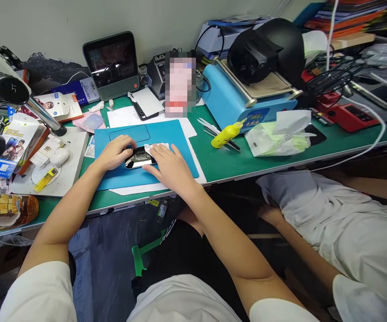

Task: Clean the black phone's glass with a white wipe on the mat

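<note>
A dark phone (138, 158) lies on a blue work mat (166, 134) on the green bench. My left hand (115, 152) curls round the phone's left end and holds it down. My right hand (167, 164) lies flat with fingers stretched out, pressing a small white wipe (155, 148) against the phone's right end. Part of the phone is hidden under both hands.
A yellow squeeze bottle (226, 134) and tweezers (210, 129) lie right of the mat, beside a pack of tissues (277, 137). A blue machine (243, 96), a black helmet (267, 49) and a small screen (112, 62) stand behind. A microscope arm (19, 96) is at left. Another person sits at right.
</note>
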A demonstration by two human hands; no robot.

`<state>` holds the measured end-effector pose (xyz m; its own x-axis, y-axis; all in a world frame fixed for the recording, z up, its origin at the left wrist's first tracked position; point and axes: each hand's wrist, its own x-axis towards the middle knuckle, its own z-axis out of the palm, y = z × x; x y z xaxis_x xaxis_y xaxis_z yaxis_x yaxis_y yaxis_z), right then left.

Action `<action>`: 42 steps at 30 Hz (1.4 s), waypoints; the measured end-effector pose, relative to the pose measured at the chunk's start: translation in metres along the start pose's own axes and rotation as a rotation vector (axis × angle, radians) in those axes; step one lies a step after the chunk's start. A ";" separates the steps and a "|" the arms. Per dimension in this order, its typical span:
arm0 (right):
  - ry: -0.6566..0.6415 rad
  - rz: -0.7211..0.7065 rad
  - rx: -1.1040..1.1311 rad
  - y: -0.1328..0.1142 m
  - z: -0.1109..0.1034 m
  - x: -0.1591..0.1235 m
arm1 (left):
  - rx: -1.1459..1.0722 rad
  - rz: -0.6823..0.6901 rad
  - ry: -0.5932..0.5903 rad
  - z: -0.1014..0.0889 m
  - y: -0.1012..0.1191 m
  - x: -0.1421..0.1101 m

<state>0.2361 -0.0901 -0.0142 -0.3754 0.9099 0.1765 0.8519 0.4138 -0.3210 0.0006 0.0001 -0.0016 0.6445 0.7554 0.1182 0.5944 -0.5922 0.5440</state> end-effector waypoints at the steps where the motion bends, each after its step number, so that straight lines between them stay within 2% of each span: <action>1: -0.002 -0.003 0.004 0.000 -0.001 -0.002 | -0.001 -0.001 0.004 0.000 0.000 0.000; 5: 0.008 0.000 0.019 0.000 -0.006 -0.013 | -0.002 -0.016 0.017 0.003 -0.001 0.001; 12: -0.035 -0.008 0.046 0.002 -0.001 -0.001 | 0.012 -0.034 0.024 0.001 -0.001 0.001; 18: 0.002 0.015 0.045 -0.003 0.004 -0.013 | 0.007 -0.030 0.021 0.003 -0.003 0.001; 24: -0.033 0.011 0.055 0.001 0.008 0.000 | 0.005 -0.033 0.022 0.002 -0.001 0.001; 29: 0.005 0.016 0.047 -0.002 0.004 -0.007 | 0.010 -0.048 0.021 0.001 0.002 0.000; 35: -0.022 0.021 0.057 -0.001 0.006 -0.002 | -0.001 -0.044 0.034 0.002 0.001 0.001; 42: 0.039 0.060 0.036 -0.008 0.001 -0.013 | 0.002 -0.058 0.064 0.003 0.000 0.002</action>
<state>0.2341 -0.1048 -0.0148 -0.3092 0.9313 0.1924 0.8581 0.3604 -0.3656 0.0031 0.0002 -0.0033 0.5769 0.8047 0.1398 0.6307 -0.5476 0.5499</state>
